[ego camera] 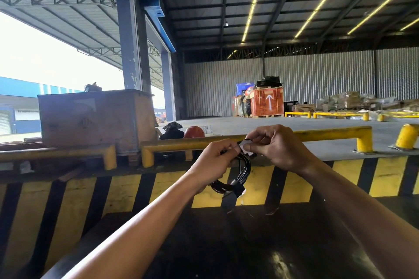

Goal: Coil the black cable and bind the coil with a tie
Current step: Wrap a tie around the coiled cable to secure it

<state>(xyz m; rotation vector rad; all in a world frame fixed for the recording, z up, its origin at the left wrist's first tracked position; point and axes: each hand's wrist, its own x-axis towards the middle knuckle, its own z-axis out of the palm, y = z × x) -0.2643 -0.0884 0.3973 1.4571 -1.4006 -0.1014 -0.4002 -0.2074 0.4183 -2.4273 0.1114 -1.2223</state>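
A coiled black cable [243, 171] hangs in the air in front of a yellow-and-black striped edge. My left hand [214, 162] grips the coil at its top left. My right hand [280, 146] pinches a small white tie [246, 147] at the top of the coil, thumb and fingers closed on it. A black strap [235, 189] is wrapped around the coil's lower end, its loose tail pointing down. Part of the coil is hidden behind my left hand.
A yellow guard rail [335, 133] runs just behind my hands. A large grey crate [95, 117] stands at the left, with a red helmet [193, 131] and a black bag [172, 131] beside it. Stacked pallets [267, 102] stand far back.
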